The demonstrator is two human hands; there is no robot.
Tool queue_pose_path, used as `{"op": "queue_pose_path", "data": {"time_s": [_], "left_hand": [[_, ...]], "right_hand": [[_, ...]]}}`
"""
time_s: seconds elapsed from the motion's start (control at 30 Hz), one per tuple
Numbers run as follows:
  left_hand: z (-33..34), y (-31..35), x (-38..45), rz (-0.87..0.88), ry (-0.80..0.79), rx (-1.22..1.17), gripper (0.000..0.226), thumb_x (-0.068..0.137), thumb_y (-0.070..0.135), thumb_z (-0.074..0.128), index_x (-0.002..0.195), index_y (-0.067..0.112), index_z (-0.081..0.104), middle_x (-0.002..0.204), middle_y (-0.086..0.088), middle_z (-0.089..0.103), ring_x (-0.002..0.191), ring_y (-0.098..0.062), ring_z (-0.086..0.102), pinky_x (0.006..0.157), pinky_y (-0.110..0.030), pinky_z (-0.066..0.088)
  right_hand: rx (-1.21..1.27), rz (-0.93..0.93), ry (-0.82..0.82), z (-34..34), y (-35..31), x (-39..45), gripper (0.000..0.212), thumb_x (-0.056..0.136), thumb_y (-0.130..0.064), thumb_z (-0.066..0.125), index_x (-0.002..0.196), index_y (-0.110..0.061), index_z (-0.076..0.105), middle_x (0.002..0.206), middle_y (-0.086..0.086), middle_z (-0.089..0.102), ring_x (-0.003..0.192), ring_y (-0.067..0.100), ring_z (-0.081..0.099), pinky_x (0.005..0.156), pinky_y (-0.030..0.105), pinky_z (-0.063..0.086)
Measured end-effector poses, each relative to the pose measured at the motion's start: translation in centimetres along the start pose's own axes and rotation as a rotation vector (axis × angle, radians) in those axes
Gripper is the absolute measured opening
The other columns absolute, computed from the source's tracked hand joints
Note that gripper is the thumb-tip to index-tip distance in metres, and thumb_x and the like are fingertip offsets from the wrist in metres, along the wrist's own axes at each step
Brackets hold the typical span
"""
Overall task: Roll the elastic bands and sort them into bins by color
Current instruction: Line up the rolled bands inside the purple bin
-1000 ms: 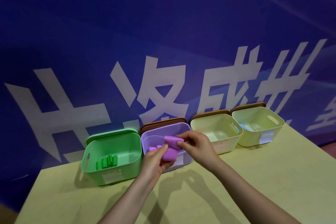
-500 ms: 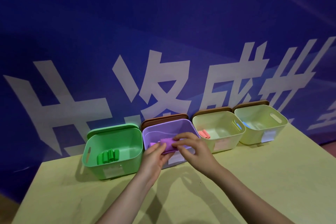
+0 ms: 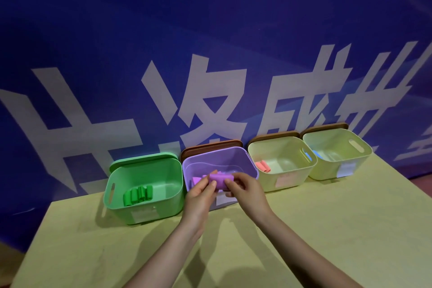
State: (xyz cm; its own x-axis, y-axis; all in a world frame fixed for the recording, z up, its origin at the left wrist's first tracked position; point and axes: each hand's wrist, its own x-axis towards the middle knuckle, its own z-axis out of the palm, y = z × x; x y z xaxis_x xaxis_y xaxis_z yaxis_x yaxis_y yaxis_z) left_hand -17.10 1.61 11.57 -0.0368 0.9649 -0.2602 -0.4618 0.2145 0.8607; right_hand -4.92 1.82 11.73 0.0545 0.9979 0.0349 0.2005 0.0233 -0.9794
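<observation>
Pinching purple band [image 3: 221, 180], both hands

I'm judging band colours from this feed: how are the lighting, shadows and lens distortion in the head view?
Head view: dim, blue-tinted light from the wall banner; the purple rolled band, held by the left hand and right hand, blends with the lilac plastic bin; arm shadows fall on the yellow-green table; wide-angle lens bows the edges; band and fingertips slightly soft.
</observation>
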Motion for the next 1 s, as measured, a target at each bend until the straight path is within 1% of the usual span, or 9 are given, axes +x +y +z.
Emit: {"op": "queue_pose_path", "data": {"time_s": [0.17, 0.23, 0.37, 0.5, 0.63, 0.77, 0.83, 0.9, 1.0], "left_hand": [[0.5, -0.1, 0.1, 0.066, 0.03, 0.014, 0.022, 0.093, -0.008, 0.049, 0.096, 0.006, 0.067, 0.088, -0.002, 0.072, 0.077, -0.011, 0.069, 0.071, -0.015, 0.055], [0.8, -0.2, 0.5, 0.075, 0.037, -0.004, 0.019, 0.093, -0.006, 0.051, 0.098, 0.004, 0.066, 0.08, 0.0, 0.073, 0.07, -0.009, 0.069, 0.068, -0.015, 0.054], [1.3, -0.2, 2.0, 0.079, 0.041, -0.082, 0.018, 0.093, -0.003, 0.05, 0.105, 0.0, 0.063, 0.086, -0.007, 0.071, 0.069, -0.008, 0.068, 0.068, -0.017, 0.054], [2.1, -0.3, 3.8, 0.047, 0.054, -0.191, 0.016, 0.093, -0.003, 0.05, 0.096, 0.0, 0.065, 0.085, -0.006, 0.072, 0.074, -0.011, 0.069, 0.071, -0.019, 0.056], [2.0, -1.0, 6.0, -0.01, 0.079, -0.232, 0.014, 0.094, -0.002, 0.051, 0.099, 0.0, 0.064, 0.097, -0.014, 0.07, 0.085, -0.017, 0.071, 0.08, -0.024, 0.057], [1.3, -1.8, 8.6, -0.112, 0.03, -0.016, 0.017, 0.092, -0.002, 0.054, 0.108, 0.0, 0.06, 0.095, -0.013, 0.069, 0.083, -0.021, 0.069, 0.075, -0.023, 0.057], [0.1, -1.7, 10.4, -0.086, 0.038, 0.225, 0.022, 0.09, -0.003, 0.056, 0.11, 0.003, 0.061, 0.103, -0.014, 0.067, 0.088, -0.021, 0.065, 0.076, -0.025, 0.055], [-1.6, -1.0, 11.9, 0.04, 0.059, 0.445, 0.024, 0.09, -0.004, 0.055, 0.104, 0.015, 0.062, 0.112, -0.008, 0.065, 0.09, -0.012, 0.062, 0.079, -0.02, 0.05], [-3.9, 0.1, 13.2, 0.226, 0.132, 0.697, 0.027, 0.091, 0.001, 0.053, 0.103, 0.023, 0.061, 0.111, 0.001, 0.062, 0.09, -0.002, 0.057, 0.077, -0.009, 0.044]], "right_hand": [[0.005, -0.066, 0.06, 0.0, -0.1, 1.1, 0.009, 0.09, -0.007, 0.061, 0.097, -0.012, 0.066, 0.092, 0.004, 0.069, 0.082, 0.009, 0.066, 0.075, 0.025, 0.054], [0.015, -0.068, 0.062, 0.1, -0.2, 1.7, 0.011, 0.091, -0.008, 0.061, 0.101, -0.009, 0.066, 0.095, 0.009, 0.069, 0.081, 0.009, 0.065, 0.069, 0.02, 0.051], [0.172, -0.018, 0.115, 0.2, -0.3, 2.7, 0.018, 0.091, -0.009, 0.061, 0.108, -0.011, 0.069, 0.098, 0.008, 0.071, 0.079, 0.006, 0.066, 0.069, 0.018, 0.051], [0.404, 0.152, 0.171, 0.8, -0.1, 3.9, 0.025, 0.089, -0.016, 0.065, 0.114, -0.012, 0.066, 0.093, 0.004, 0.07, 0.072, 0.009, 0.066, 0.068, 0.021, 0.053], [0.416, 0.278, 0.2, 1.7, 0.6, 5.8, 0.021, 0.086, -0.012, 0.068, 0.098, 0.005, 0.067, 0.083, 0.011, 0.065, 0.067, 0.009, 0.061, 0.059, 0.017, 0.049], [0.356, 0.354, 0.199, 1.5, 1.8, 8.4, 0.01, 0.089, -0.006, 0.063, 0.087, 0.002, 0.068, 0.072, 0.01, 0.063, 0.065, 0.015, 0.058, 0.061, 0.021, 0.052], [0.247, 0.411, 0.222, 1.1, 3.1, 10.6, 0.015, 0.089, -0.004, 0.061, 0.076, -0.005, 0.066, 0.062, 0.005, 0.059, 0.058, 0.015, 0.055, 0.067, 0.03, 0.054], [-0.067, 0.414, 0.225, 0.5, 5.1, 13.3, 0.02, 0.088, -0.008, 0.061, 0.069, -0.007, 0.066, 0.06, 0.008, 0.059, 0.062, 0.021, 0.055, 0.075, 0.04, 0.052], [-0.517, 0.414, 0.082, 0.1, 7.3, 16.4, 0.025, 0.089, -0.015, 0.057, 0.066, -0.009, 0.065, 0.072, 0.017, 0.064, 0.077, 0.03, 0.059, 0.069, 0.033, 0.042]]}}
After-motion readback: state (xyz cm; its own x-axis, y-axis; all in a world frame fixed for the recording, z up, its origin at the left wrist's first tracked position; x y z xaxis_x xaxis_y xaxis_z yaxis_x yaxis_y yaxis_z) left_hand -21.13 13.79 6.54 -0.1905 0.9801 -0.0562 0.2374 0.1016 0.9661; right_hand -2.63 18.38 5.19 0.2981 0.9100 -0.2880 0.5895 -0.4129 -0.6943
